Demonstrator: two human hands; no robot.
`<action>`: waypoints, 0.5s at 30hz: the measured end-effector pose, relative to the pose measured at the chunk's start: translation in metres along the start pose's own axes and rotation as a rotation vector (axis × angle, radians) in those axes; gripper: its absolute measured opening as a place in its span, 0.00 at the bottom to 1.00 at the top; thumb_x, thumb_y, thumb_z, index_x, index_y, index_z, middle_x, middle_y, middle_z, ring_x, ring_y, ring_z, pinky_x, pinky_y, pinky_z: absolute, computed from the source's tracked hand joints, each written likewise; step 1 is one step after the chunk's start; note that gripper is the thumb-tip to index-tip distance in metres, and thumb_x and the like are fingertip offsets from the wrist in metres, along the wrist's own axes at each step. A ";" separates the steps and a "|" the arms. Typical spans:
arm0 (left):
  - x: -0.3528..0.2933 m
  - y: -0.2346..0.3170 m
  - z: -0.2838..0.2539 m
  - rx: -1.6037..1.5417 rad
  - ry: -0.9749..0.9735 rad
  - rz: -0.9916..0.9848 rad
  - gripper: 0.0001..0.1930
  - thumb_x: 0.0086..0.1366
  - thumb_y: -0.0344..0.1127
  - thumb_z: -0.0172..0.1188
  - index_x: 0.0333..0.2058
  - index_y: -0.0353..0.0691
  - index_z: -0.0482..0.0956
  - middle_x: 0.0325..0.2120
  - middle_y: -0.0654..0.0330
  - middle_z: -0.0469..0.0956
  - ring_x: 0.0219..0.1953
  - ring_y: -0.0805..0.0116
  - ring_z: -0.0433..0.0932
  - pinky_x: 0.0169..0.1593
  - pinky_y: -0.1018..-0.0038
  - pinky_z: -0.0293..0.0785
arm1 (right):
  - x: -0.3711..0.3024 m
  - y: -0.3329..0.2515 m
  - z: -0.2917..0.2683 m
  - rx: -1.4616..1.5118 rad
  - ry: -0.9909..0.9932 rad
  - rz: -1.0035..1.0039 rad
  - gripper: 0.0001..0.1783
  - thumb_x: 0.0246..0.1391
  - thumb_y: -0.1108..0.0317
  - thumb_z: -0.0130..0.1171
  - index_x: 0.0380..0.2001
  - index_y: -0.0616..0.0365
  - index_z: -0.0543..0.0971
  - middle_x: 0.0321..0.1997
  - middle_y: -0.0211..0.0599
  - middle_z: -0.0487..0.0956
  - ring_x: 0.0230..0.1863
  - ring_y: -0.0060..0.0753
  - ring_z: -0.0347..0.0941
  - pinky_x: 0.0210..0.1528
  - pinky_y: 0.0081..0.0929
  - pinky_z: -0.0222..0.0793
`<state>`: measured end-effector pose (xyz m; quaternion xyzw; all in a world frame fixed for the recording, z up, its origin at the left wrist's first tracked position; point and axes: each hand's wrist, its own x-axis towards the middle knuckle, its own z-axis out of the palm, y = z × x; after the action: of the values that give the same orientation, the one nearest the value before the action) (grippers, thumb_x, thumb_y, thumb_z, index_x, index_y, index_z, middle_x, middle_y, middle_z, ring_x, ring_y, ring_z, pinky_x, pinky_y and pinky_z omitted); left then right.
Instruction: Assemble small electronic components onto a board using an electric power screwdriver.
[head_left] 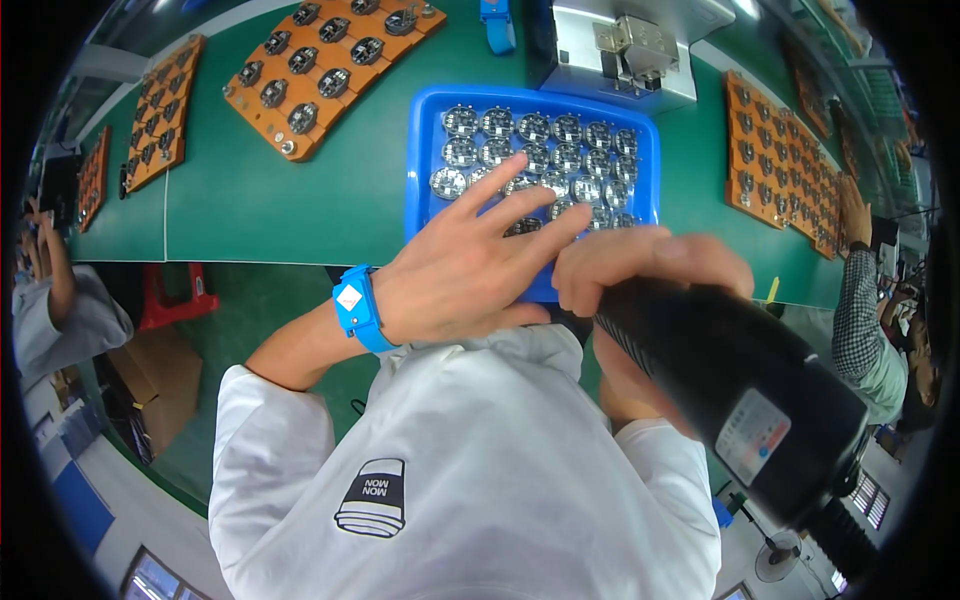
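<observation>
A blue tray [416, 150] in front of me holds rows of small round electronic modules [497, 122], silvery with dark parts. My left hand [455, 262], with a blue wrist strap [360, 308], reaches over the tray's lower half. Its fingers are spread above the modules; whether they touch any is hard to tell. My right hand [650, 265] is wrapped round the front of a black corded electric screwdriver [740, 380] beside the tray's near right corner. The tool's body tilts back toward me, and its tip is hidden behind my fingers.
Orange boards [330, 65] with round modules lie on the green table [330, 205] at left; another board [780, 165] is at right. A metal machine [625, 50] stands behind the tray, with a blue strap [498, 25] nearby. Other people sit at both sides; one hand [855, 210] reaches the right board.
</observation>
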<state>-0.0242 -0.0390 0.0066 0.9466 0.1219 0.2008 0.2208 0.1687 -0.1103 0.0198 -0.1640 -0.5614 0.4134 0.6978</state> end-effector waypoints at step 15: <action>-0.003 -0.002 0.003 -0.048 0.025 0.005 0.45 0.50 0.43 0.76 0.63 0.32 0.65 0.52 0.55 0.76 0.60 0.54 0.70 0.75 0.49 0.52 | -0.004 -0.011 0.027 -0.029 0.132 -0.017 0.56 0.57 0.18 0.43 0.72 0.50 0.52 0.26 0.45 0.73 0.21 0.43 0.70 0.25 0.44 0.72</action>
<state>-0.0262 -0.0391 0.0025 0.9388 0.1174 0.2160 0.2412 0.1481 -0.1259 0.0335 -0.1960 -0.5216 0.3876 0.7344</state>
